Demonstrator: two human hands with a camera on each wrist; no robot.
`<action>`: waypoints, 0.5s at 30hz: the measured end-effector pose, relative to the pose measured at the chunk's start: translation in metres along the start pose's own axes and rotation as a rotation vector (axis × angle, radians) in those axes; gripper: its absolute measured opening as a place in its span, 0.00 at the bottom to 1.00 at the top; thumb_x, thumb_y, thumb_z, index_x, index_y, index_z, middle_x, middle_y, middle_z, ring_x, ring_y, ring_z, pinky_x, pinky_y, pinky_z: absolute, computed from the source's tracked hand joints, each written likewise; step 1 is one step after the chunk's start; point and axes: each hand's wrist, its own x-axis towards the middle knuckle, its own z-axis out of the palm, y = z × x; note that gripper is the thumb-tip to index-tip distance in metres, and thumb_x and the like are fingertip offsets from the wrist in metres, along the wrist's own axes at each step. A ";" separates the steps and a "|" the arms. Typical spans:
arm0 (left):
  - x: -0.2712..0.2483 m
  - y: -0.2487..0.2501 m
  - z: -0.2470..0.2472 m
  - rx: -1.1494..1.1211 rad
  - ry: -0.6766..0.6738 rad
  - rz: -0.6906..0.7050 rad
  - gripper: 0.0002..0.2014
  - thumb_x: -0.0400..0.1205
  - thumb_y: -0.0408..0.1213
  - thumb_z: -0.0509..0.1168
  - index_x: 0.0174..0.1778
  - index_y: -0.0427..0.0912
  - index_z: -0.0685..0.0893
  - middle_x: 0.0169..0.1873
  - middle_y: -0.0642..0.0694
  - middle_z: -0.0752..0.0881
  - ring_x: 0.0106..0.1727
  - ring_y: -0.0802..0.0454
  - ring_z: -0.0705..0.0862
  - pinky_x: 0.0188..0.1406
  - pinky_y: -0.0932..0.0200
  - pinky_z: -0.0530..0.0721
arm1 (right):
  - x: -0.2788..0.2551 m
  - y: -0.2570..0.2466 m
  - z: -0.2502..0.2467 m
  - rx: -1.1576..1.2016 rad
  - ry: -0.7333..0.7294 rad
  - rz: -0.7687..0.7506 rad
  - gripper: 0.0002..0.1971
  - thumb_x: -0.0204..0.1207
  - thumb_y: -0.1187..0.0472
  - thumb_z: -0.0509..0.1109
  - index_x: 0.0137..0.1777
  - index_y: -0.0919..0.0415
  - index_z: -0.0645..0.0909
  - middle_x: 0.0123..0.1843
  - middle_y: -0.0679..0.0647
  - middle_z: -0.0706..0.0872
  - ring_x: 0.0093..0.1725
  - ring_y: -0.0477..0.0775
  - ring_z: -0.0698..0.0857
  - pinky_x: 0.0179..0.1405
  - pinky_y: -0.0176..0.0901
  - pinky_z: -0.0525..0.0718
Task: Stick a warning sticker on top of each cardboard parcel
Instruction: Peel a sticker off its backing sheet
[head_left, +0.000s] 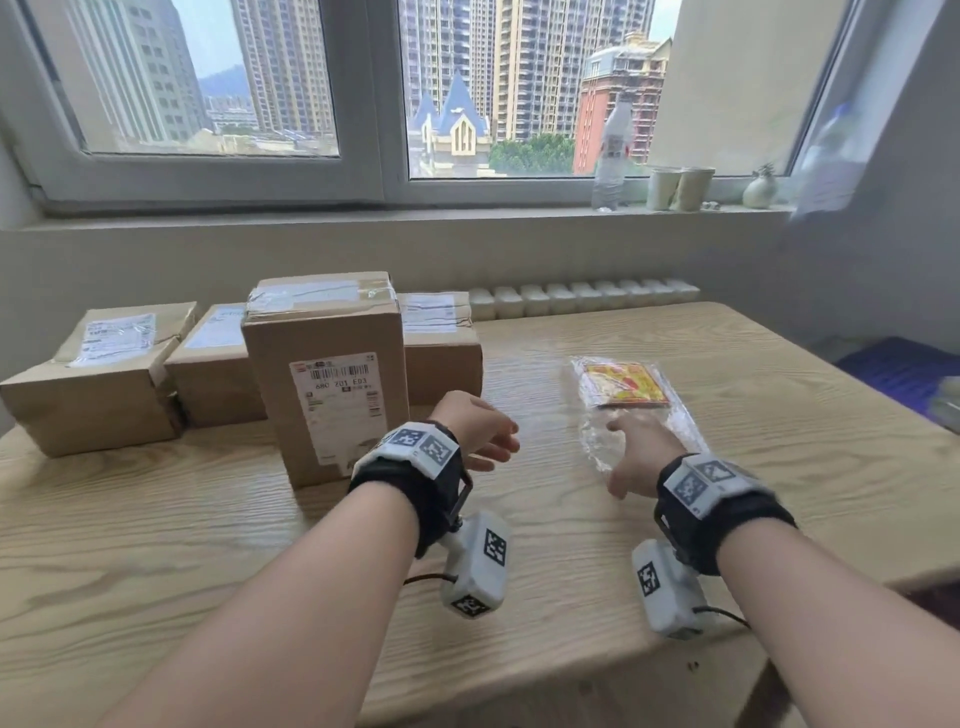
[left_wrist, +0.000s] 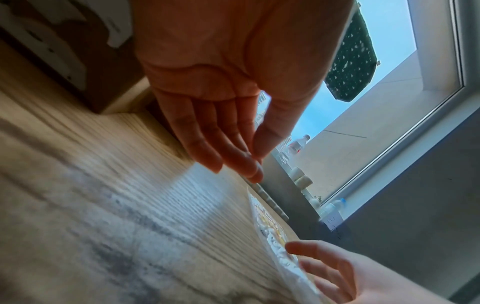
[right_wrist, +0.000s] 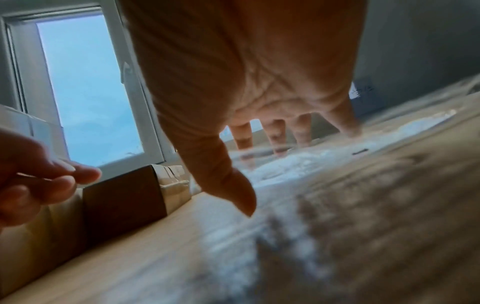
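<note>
Tabletop (head_left: 727, 519): pale wood with a strong grain, its near and right edges in view; a wide bare stretch lies in front of the parcels and between the two arms.
Parcels: four brown cardboard boxes at the far left, close to the wall under the window.
Tall parcel (head_left: 324, 374): stands upright in front of the others, taped across its top, a white shipping label on its near face.
Low parcels: one at the far left (head_left: 98, 379), one behind the tall box's left side (head_left: 213, 364), one behind its right side (head_left: 441, 348); each carries a white label on top.
Sticker pack (head_left: 623, 387): a crinkled clear plastic sleeve lying flat to the right of the parcels, with red and yellow square stickers inside its far end.
Left hand (head_left: 480, 428): held above the tabletop just right of the tall parcel, fingers straight and relaxed, holding nothing.
Right hand (head_left: 641, 457): its grip is spread open, fingertips (right_wrist: 279, 142) pressing down on the near, empty end of the plastic sleeve.
Windowsill: a clear bottle (head_left: 613, 156), two paper cups (head_left: 680, 187) and a small vase (head_left: 759, 189) stand well apart from the work.
</note>
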 end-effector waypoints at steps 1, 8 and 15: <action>0.003 -0.001 0.003 0.006 -0.015 0.004 0.07 0.83 0.31 0.63 0.48 0.35 0.87 0.35 0.44 0.89 0.32 0.52 0.85 0.34 0.61 0.85 | 0.003 0.003 0.004 0.011 0.011 0.019 0.42 0.64 0.65 0.77 0.80 0.53 0.65 0.75 0.58 0.73 0.71 0.60 0.76 0.65 0.49 0.81; 0.018 -0.016 0.008 0.005 -0.032 -0.008 0.08 0.82 0.30 0.62 0.50 0.35 0.87 0.36 0.44 0.88 0.34 0.53 0.86 0.39 0.59 0.86 | 0.018 -0.003 0.002 0.155 0.138 0.051 0.12 0.76 0.66 0.67 0.56 0.62 0.86 0.55 0.56 0.88 0.55 0.59 0.86 0.51 0.43 0.82; 0.018 -0.028 0.005 -0.090 -0.029 -0.045 0.15 0.83 0.44 0.65 0.55 0.35 0.83 0.42 0.42 0.88 0.38 0.51 0.87 0.40 0.56 0.87 | 0.003 -0.046 0.010 0.348 -0.034 -0.196 0.08 0.76 0.62 0.73 0.34 0.57 0.85 0.34 0.49 0.86 0.38 0.50 0.87 0.31 0.35 0.82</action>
